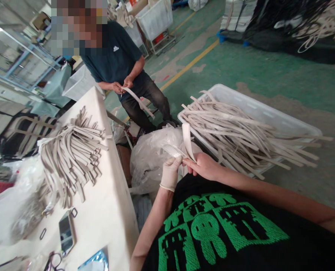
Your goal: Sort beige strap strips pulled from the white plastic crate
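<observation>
Gloved left hand (170, 172) and bare right hand (204, 166) pinch flat beige strap (187, 138); white table (110, 205) 9 o'clock, green floor (192, 81) 1 o'clock.

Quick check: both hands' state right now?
Left hand: closed, pinching pale strapping.
Right hand: closed, holding pale strapping; whether one piece or two can't be told.

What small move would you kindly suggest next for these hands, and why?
Perhaps smooth the strap flat with the gloved left hand: its end stands up from the right hand, and the hands are close together.
</observation>
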A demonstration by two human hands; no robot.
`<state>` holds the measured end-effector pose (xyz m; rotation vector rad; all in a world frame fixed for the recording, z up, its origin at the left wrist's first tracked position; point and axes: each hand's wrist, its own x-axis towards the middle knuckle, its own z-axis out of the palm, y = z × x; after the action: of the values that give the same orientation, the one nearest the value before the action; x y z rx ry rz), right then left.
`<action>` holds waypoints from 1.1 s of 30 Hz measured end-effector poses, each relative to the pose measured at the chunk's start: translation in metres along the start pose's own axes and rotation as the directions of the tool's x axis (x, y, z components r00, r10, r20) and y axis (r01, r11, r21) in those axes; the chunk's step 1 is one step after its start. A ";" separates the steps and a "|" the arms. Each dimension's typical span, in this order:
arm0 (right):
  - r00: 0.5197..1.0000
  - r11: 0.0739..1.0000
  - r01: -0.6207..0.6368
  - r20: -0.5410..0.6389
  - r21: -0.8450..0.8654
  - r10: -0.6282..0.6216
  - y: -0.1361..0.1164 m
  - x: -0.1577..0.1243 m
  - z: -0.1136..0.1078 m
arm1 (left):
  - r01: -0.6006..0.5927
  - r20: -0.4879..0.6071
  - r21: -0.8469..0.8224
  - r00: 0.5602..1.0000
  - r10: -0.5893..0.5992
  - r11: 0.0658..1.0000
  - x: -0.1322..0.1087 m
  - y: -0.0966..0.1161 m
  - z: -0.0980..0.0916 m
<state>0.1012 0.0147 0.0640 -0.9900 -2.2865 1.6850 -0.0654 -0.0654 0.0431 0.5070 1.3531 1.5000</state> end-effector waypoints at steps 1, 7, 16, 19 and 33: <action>1.000 1.000 0.005 0.001 -0.002 -0.005 -0.002 0.000 -0.001 | -0.013 -0.022 -0.022 1.000 0.013 1.000 0.000 0.002 0.000; 0.995 1.000 0.000 0.103 -0.018 0.001 0.000 -0.003 0.003 | -0.049 -0.158 -0.056 0.987 0.039 0.997 -0.003 0.017 -0.009; 0.998 1.000 0.023 0.053 0.015 -0.024 0.004 -0.001 -0.001 | -0.077 -0.154 -0.075 0.986 0.065 0.994 0.005 0.025 0.000; 0.999 0.998 0.004 0.048 0.060 -0.007 0.008 -0.004 0.000 | -0.058 -0.099 -0.044 0.994 0.053 0.997 0.008 0.023 0.001; 0.997 0.985 0.073 -0.049 0.155 -0.066 0.004 -0.002 -0.009 | 0.015 0.065 0.081 0.998 -0.020 0.997 0.008 0.009 0.015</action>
<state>0.1086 0.0213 0.0645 -0.8947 -2.0990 1.7646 -0.0601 -0.0500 0.0533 0.5892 1.3674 1.4069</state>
